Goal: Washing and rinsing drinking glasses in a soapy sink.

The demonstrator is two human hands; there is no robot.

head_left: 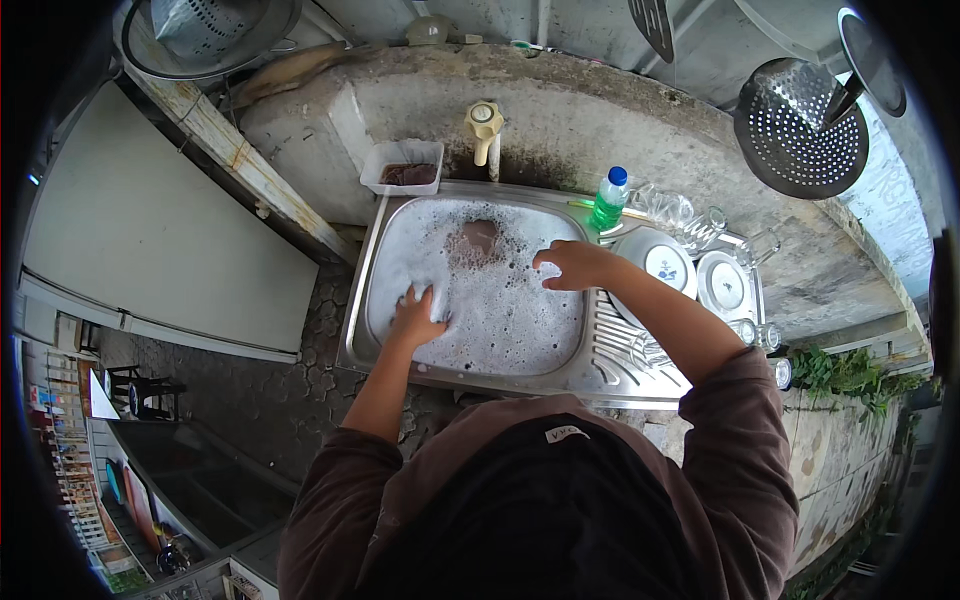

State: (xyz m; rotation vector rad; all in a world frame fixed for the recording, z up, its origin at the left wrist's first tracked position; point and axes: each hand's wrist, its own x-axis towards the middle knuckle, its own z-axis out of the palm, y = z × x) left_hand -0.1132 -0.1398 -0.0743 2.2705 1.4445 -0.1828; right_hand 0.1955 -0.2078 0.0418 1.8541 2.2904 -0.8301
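Note:
A stainless steel sink [357, 300] is full of water covered in white suds. My left hand [418, 316] reaches into the foam at the basin's left side, fingers spread and their tips partly sunk; whether it touches something underneath is hidden. Over the basin's right part is my right hand [564, 264], its fingers curled and apart, with some foam on it and nothing seen between them. A brownish patch of water shows through the suds near the tap end. To the right, upturned white plates [661, 262] rest on the ribbed drainboard [611, 352].
A plastic tub [375, 171] with something brown stands behind the sink's left corner. A beige tap [484, 127] rises at the back. A bottle of green liquid [609, 201] and glass mugs [705, 225] stand at right. A perforated strainer [799, 127] hangs above.

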